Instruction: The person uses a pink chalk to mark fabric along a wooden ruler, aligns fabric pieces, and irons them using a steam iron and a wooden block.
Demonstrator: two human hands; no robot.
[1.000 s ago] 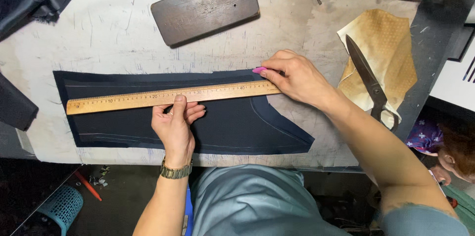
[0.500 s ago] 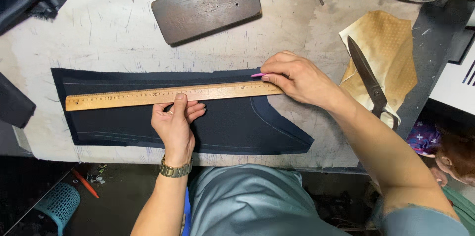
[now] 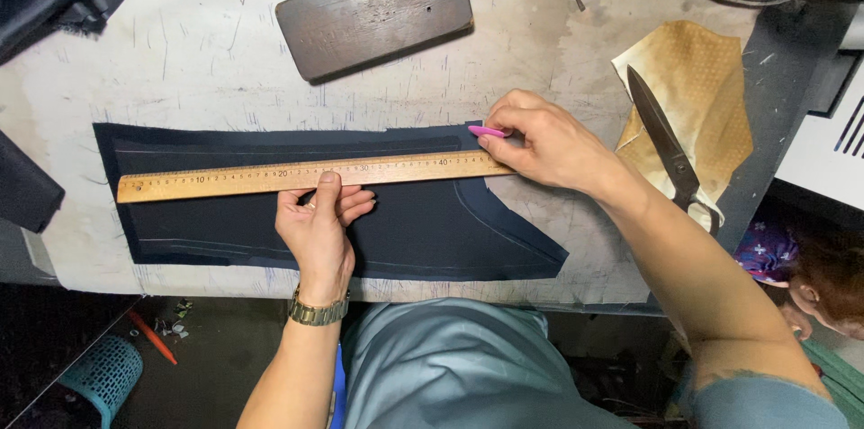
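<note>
navy fabric panel (image 3: 423, 231) flat under wooden ruler (image 3: 297, 175), faint chalk lines

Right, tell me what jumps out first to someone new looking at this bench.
The long wooden ruler lies across a dark navy fabric piece at mid-table, pinned by the left hand. At its right end the right hand holds a pink chalk against the ruler's upper edge. Large scissors rest on a tan cloth further right.
</note>
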